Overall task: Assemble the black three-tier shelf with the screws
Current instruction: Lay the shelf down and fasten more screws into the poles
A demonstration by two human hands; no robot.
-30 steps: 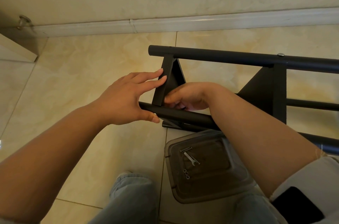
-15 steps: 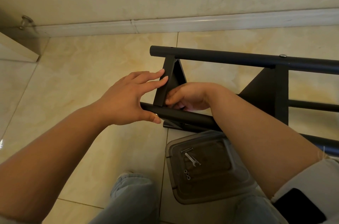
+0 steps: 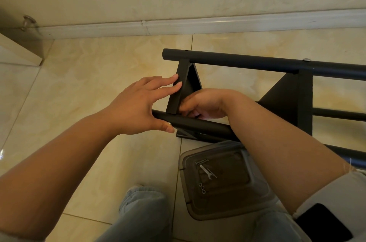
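**Inspector:** While the shelf frame (image 3: 277, 67) lies on its side on the tiled floor (image 3: 89, 87), near the skirting board (image 3: 178, 25), where do the hands stand?

**Assistant:** The left hand (image 3: 138, 107) lies spread against the end panel (image 3: 181, 87). Its fingers are straight, the tips touching the panel's left edge, and the thumb presses on the near pole (image 3: 198, 124). Nothing is gripped.

**Inspector:** And the right hand (image 3: 206, 103)?

**Assistant:** It reaches in between the two poles, just right of that panel, fingers curled at the joint where panel meets near pole. Whatever it pinches is hidden, so I cannot tell whether it holds anything.

**Inspector:** State of the frame?

**Assistant:** The far pole (image 3: 257, 63) runs left to right, with the end panel meeting it at its left end. A second panel (image 3: 293, 103) stands further right, and a silver screw head (image 3: 306, 60) shows on the far pole above it.

**Inspector:** Loose parts?

**Assistant:** A clear plastic lid (image 3: 227, 202) rests on the floor just beside the near pole, between the person's knees. On it lie a small wrench (image 3: 208, 172), a bolt (image 3: 202, 161) touching its upper end, and three small nuts (image 3: 202, 187) nearer the camera.

**Inspector:** Anything else?

**Assistant:** Jeans (image 3: 142, 216) at the bottom edge, and a dark phone (image 3: 324, 226) in a pocket at the lower right.
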